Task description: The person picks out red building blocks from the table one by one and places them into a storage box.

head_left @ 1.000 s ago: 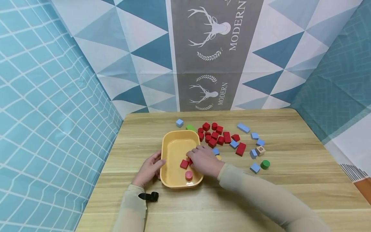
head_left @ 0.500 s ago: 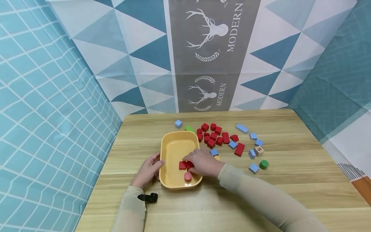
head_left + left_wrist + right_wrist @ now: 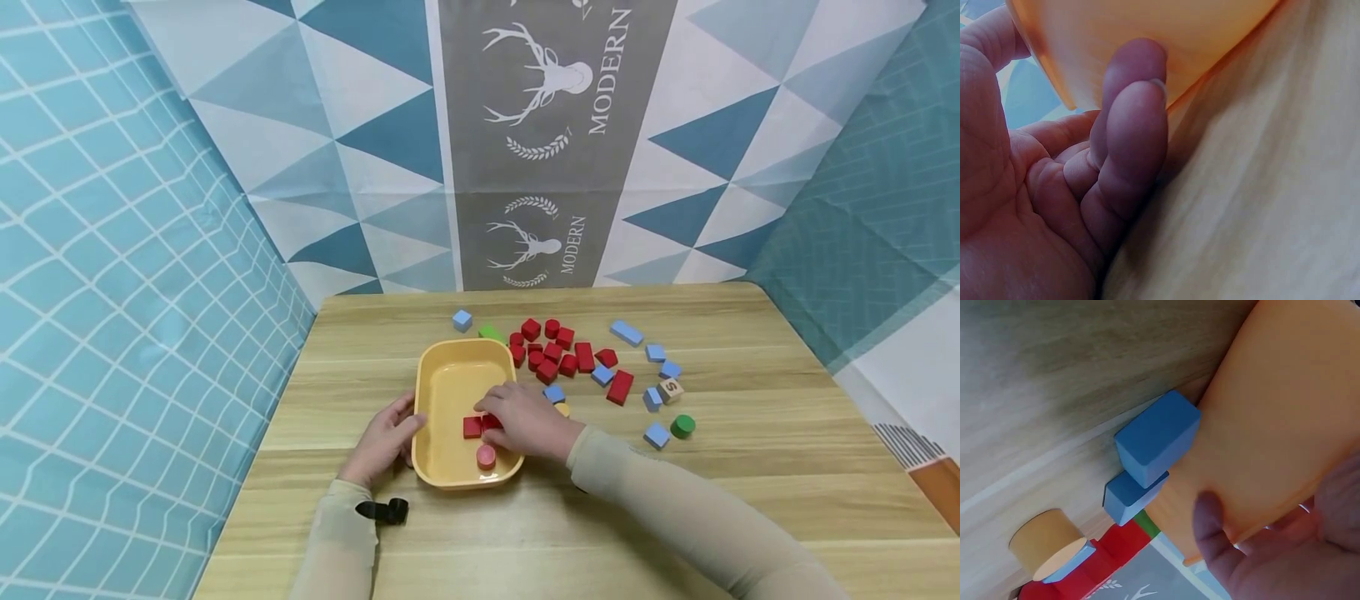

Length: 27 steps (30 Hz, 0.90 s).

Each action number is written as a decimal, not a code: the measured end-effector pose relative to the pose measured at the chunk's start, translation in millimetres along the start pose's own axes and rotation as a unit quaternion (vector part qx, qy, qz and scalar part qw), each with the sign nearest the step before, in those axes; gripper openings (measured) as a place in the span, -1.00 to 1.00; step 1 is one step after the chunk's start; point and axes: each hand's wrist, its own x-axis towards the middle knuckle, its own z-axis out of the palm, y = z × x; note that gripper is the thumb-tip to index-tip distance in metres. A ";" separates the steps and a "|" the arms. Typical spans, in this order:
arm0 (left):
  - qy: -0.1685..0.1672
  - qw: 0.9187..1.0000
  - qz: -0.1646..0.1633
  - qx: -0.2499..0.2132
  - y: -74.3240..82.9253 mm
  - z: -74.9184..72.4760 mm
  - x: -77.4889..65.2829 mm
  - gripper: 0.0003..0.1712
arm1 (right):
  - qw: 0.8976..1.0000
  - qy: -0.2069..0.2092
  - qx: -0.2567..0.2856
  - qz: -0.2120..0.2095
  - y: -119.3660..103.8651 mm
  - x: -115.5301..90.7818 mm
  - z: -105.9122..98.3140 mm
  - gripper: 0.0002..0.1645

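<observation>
apparently a red block [image 3: 491, 422] is pinched by the right hand [image 3: 531, 422] inside the tray [image 3: 448, 393], just below the frame's centre; the tray's left side is gripped by the left hand [image 3: 384, 440]. if the pinch slips, the disc [image 3: 486, 457] could be knocked.

- Tray [image 3: 442, 392] on table [image 3: 465, 542]
- Left hand [image 3: 384, 442] at tray's left wall
- Right hand [image 3: 531, 419] over right rim, around block [image 3: 491, 422]
- Second block [image 3: 472, 427] left of it, cylinder [image 3: 486, 456] in front, all in tray
- Block cluster [image 3: 547, 372] behind, right of tray
</observation>
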 end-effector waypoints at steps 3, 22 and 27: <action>0.004 1.000 -0.001 0.002 0.7 0.8 -0.2 -0.28 | 0.999 0.047 -0.006 -0.007 8.0 -3.7 -4.5 -0.44; -0.003 1.000 -0.005 0.002 1.4 -0.8 -1.2 -0.29 | 0.985 0.090 -0.053 0.136 110.2 -29.5 -24.2 -0.56; -0.006 1.000 -0.002 0.002 0.9 -1.2 -0.2 -0.29 | 0.983 0.089 -0.072 0.143 111.9 -30.0 -15.8 -0.65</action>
